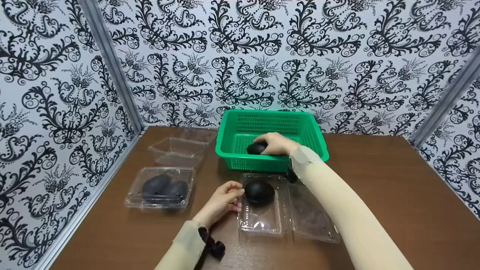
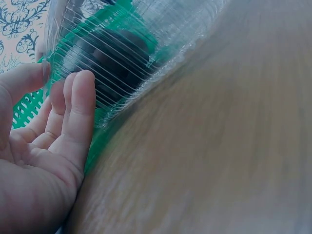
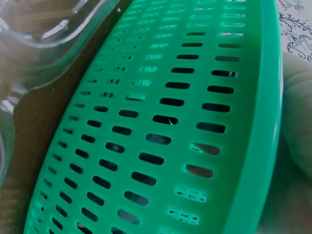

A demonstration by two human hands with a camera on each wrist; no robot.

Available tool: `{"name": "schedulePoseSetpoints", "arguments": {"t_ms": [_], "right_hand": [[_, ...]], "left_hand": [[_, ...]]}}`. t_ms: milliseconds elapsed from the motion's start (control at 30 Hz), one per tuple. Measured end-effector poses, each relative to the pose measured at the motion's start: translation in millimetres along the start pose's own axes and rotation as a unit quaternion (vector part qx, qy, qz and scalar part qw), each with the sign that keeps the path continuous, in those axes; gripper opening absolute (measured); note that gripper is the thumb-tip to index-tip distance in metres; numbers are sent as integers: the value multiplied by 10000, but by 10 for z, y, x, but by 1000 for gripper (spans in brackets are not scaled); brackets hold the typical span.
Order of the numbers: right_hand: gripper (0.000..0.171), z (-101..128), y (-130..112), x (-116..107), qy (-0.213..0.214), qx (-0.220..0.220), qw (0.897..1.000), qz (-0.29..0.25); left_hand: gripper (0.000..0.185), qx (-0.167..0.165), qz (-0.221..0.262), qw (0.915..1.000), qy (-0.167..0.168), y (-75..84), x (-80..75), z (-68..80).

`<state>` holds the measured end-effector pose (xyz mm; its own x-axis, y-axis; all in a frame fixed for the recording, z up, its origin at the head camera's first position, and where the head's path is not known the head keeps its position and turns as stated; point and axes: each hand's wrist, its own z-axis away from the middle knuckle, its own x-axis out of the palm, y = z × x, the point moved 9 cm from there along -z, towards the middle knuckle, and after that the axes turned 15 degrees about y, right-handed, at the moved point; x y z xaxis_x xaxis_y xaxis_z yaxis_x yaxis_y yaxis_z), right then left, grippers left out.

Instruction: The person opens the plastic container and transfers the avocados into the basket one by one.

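Brown table [image 1: 393, 195], black-and-white patterned walls [image 1: 262, 48]

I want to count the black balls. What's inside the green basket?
One dark round thing shows inside the green basket, gripped by the right hand. The hand and near wall hide part of the floor.

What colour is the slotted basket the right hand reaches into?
Green; the basket shows best in the head view, with its slotted wall close up in the right wrist view.

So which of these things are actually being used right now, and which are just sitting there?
In use:
right hand gripping a dark avocado in the green basket
left hand touching the open clear box, one avocado inside

Lying about:
closed filled box
empty clear boxes
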<state>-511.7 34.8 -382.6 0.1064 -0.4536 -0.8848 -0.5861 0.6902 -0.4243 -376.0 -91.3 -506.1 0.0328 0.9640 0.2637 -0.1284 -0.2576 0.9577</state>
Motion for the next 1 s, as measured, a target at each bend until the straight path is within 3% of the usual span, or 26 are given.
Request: {"name": "schedulePoseSetpoints", "arguments": {"t_ms": [667, 1000], "right_hand": [[57, -11, 80, 107, -140, 216, 9996, -85], [44, -2, 114, 185, -440, 419, 9977, -298]], "left_hand": [[20, -30, 80, 10000, -22, 4, 9, -3], [22, -11, -11, 10000, 15, -9, -11, -12]]}}
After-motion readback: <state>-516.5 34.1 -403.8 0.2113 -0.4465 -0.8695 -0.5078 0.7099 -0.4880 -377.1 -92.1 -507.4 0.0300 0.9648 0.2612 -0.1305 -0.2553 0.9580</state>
